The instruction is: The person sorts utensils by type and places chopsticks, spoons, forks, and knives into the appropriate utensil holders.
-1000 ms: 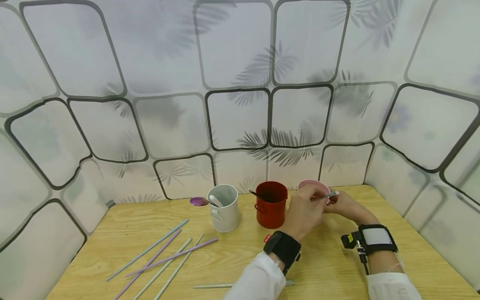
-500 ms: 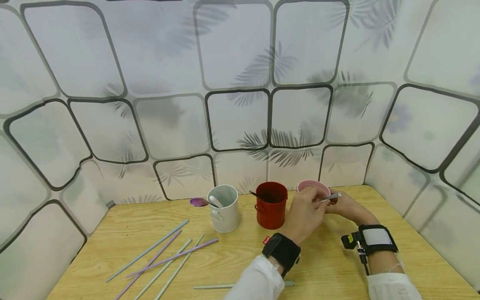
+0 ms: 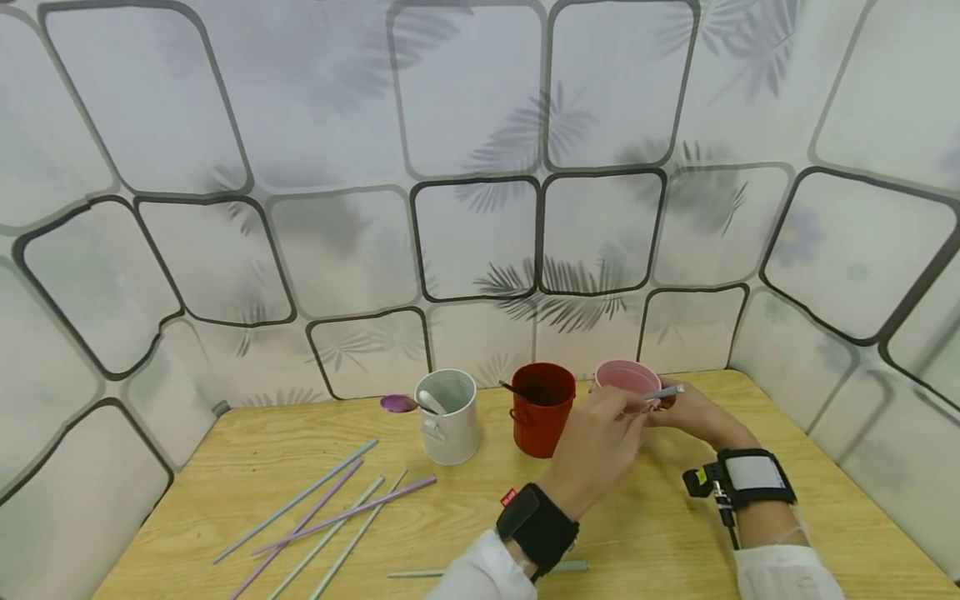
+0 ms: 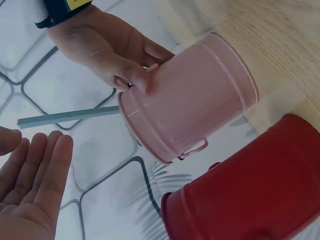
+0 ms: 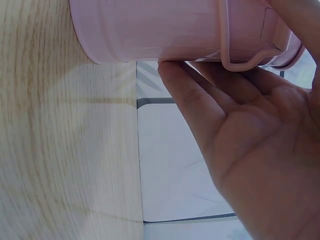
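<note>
A pink bucket (image 3: 624,375) stands upright at the back right of the table. My right hand (image 3: 697,412) holds it from the right side, thumb near the rim and fingers behind the wire handle (image 5: 226,37). Out of the bucket's mouth leans a slim grey-green stick (image 4: 70,117). My left hand (image 3: 596,446) is in front of the bucket; in the left wrist view its fingers (image 4: 52,170) are straight and the thumb is close to the stick's end, with no grip on it. The stick's lower part is hidden inside the bucket.
A red bucket (image 3: 542,429) with a dark handle in it and a white bucket (image 3: 452,437) with a purple spoon (image 3: 397,404) stand to the left. Several blue, purple and pale green sticks lie crossed at the left. Another pale stick (image 3: 416,573) lies under my left forearm.
My left hand has drawn back from the pink bucket's mouth, down and left, letting go of the stick. My right hand has stayed on the bucket.
</note>
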The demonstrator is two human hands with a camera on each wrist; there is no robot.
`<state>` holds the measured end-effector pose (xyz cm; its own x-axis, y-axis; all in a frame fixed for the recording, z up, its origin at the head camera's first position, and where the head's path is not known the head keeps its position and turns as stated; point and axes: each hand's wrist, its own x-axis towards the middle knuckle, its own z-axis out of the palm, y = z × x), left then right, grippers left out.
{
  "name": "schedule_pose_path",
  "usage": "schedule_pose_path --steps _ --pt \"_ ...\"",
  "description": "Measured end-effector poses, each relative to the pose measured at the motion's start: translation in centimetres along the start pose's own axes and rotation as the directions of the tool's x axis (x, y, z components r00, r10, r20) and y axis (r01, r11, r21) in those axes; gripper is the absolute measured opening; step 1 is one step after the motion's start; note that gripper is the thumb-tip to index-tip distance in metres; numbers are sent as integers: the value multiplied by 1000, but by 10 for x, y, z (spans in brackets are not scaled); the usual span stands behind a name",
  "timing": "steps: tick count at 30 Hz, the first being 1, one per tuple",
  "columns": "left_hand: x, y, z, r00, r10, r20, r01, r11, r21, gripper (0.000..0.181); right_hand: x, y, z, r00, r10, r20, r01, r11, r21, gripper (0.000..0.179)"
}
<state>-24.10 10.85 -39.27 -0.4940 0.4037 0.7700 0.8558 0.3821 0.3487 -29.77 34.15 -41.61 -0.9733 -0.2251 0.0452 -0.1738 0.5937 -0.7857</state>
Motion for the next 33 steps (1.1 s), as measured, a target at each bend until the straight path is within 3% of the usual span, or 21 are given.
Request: schedule_pose_path --steps 4,9,15,20,26,33 --pt "-10 3 -12 998 51 48 -50 999 -18 14 0 0 0 1000 -22 0 22 1000 -4 59" --pt "-20 7 -29 991 68 114 -66 998 -22 14 0 1 1 1000 -30 9 30 1000 -5 63" --pt "-32 6 -58 984 32 175 -32 999 -2 13 1 1 2 1000 -3 2 3 1000 27 47" --pt "-42 0 -79 979 -16 201 14 1000 8 13 3 0 3 1000 2 -2 -2 1000 28 48" --pt "-49 -1 -108 979 -69 190 70 998 0 12 3 -2 2 998 55 7 -55 998 24 50" --pt "-58 2 -146 993 -35 112 35 999 -1 19 3 -1 1 1000 27 8 -27 1000 15 55"
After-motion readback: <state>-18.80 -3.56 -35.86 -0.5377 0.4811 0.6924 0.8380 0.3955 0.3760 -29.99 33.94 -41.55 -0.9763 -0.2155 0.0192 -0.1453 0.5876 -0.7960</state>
